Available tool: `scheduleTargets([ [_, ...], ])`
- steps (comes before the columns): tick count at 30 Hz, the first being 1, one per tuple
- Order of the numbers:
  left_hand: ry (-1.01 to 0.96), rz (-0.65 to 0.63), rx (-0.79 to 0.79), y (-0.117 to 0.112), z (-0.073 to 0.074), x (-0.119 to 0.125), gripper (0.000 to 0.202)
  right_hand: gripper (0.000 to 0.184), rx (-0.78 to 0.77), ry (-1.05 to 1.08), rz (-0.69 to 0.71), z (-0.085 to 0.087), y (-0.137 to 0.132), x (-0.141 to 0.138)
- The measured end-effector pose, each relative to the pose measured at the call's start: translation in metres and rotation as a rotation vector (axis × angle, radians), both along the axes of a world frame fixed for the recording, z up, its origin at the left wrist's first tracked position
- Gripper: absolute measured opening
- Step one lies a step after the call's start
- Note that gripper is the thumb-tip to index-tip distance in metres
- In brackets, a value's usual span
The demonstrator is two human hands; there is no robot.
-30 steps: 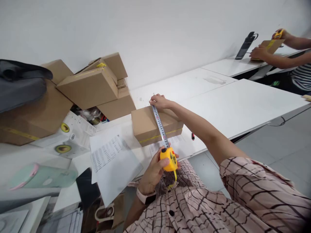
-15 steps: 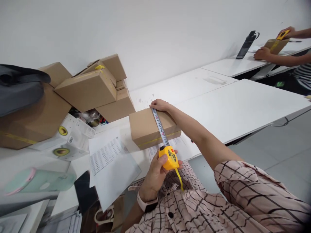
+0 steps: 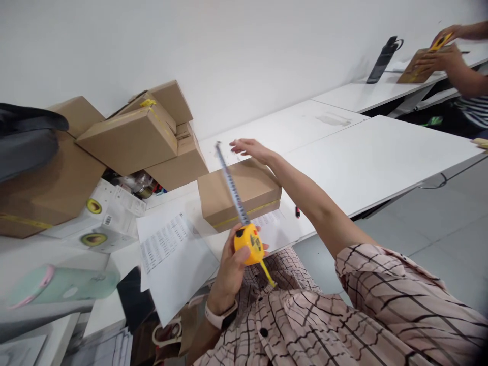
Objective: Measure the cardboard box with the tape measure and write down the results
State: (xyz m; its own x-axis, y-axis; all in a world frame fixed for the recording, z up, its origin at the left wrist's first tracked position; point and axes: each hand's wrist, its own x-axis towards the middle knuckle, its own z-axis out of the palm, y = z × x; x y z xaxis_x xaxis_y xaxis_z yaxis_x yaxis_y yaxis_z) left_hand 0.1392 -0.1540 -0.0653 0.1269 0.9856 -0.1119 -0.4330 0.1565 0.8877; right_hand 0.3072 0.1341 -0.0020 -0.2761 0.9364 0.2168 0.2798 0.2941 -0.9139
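Observation:
My left hand (image 3: 232, 259), with a watch on its wrist, grips a yellow tape measure (image 3: 249, 245) in front of the box. From its case the metal blade (image 3: 233, 188) runs out slantwise across a closed cardboard box (image 3: 247, 183), its free end raised past the box's far left edge. Blur hides most of the blade's marks. Just right of that end, my right hand (image 3: 251, 148) hovers over the back of the box, fingers stretched out and apart from the blade. Yellow tape seals the box's near side. A printed sheet (image 3: 272, 226) lies partly under the box.
Cardboard boxes (image 3: 129, 137) are stacked at left, beside white avocado-printed boxes (image 3: 102, 218). Papers (image 3: 175, 264) overhang the white table's (image 3: 351, 162) front edge. A small red-black object (image 3: 297, 212) lies near my right forearm. Far right, another person's hands (image 3: 438, 56) handle a box beside a dark bottle (image 3: 382, 60).
My right hand has let go of the blade's end and opened. The blade has lifted and swung left, and my left hand with the tape measure has shifted left.

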Motion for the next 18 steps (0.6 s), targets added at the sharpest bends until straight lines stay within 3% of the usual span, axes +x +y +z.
scheduleTargets([
  [2, 0.125, 0.185, 0.134, -0.001, -0.005, -0.022, 0.072, 0.063, 0.091, 0.093, -0.104, 0.000, -0.005, 0.024],
  [5, 0.280, 0.438, 0.220, 0.006, -0.017, -0.054, 0.072, 0.073, 0.118, 0.026, -0.263, -0.021, -0.034, 0.062],
  [7, 0.295, 0.501, 0.178, 0.015, -0.028, -0.070, 0.070, 0.075, 0.051, -0.127, -0.264, -0.042, -0.062, 0.078],
  [10, 0.237, 0.458, 0.090, 0.034, -0.037, -0.085, 0.067, 0.074, 0.019, -0.256, -0.121, -0.067, -0.099, 0.085],
  [13, 0.181, 0.423, 0.102, 0.053, -0.026, -0.097, 0.065, 0.078, 0.096, -0.274, -0.042, -0.064, -0.109, 0.079],
  [15, 0.169, 0.407, 0.143, 0.066, -0.008, -0.104, 0.062, 0.070, 0.170, -0.282, -0.051, -0.049, -0.101, 0.073],
  [18, 0.182, 0.375, 0.190, 0.088, 0.018, -0.113, 0.056, 0.053, 0.267, -0.404, -0.182, -0.022, -0.078, 0.060],
])
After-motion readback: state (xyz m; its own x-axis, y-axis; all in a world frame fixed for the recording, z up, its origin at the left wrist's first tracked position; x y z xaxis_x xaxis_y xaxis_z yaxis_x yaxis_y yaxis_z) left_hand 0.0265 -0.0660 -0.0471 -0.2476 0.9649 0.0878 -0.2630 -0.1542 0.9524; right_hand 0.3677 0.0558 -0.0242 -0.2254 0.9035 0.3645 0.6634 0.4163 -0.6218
